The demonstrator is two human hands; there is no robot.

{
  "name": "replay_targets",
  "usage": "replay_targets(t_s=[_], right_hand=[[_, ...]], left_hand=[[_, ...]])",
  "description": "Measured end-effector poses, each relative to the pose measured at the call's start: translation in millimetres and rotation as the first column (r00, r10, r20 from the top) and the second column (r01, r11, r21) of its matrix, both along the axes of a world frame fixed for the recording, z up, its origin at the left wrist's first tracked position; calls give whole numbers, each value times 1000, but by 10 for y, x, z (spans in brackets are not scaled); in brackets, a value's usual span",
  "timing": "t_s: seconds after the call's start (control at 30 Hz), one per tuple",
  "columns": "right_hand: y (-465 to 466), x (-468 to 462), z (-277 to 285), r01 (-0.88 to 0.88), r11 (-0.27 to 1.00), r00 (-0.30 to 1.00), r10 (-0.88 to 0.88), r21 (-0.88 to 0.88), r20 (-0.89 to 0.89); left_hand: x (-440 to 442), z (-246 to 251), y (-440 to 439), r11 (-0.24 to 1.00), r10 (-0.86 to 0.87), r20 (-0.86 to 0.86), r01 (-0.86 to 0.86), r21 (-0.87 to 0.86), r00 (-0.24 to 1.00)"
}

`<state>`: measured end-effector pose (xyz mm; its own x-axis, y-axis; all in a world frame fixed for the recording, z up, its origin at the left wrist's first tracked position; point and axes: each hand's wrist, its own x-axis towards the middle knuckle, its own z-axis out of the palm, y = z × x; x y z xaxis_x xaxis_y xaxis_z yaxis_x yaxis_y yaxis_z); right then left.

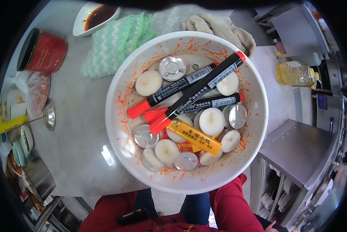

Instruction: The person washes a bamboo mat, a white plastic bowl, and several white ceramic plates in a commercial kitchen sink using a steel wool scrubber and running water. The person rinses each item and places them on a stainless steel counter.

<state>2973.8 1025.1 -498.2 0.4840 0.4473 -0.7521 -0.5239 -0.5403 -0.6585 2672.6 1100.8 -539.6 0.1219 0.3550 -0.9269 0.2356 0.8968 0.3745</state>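
Observation:
Before me is a large white plastic bucket (117, 145), seen from above, its inner wall marked with red-orange streaks. Inside it, several black markers (205, 87) with red caps lie crosswise over tealight candles (211, 121) in metal cups. Some cups, like one foil cup (172, 68), lie bottom up. A yellow lighter-like box (195, 136) bearing writing rests on the candles, with red packaging (186, 146) partly hidden below. My right red sleeve (230, 197) reaches the bucket's near right side; the hand is out of view. My left hand is also out of view.
On the grey table (83, 139) are a green-white cloth (115, 49), a sauce bowl (96, 18), a red jar (50, 52), a ladle (49, 114) and a beige towel (220, 29). Right stand an oil bottle (293, 74) and a steel cabinet (296, 150). Another person's hand (271, 227) seems to show below.

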Motion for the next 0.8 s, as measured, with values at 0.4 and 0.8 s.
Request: replay_targets(t_s=[0.4, 0.8], right_hand=[[-102, 188, -76, -125, 988, 976, 139, -95, 169], [-660, 607, 1170, -392, 776, 719, 594, -495, 362]], left_hand=[[82, -224, -86, 999, 31, 9, -31, -19, 999], [-47, 1079, -462, 989, -147, 109, 144, 43, 983]])
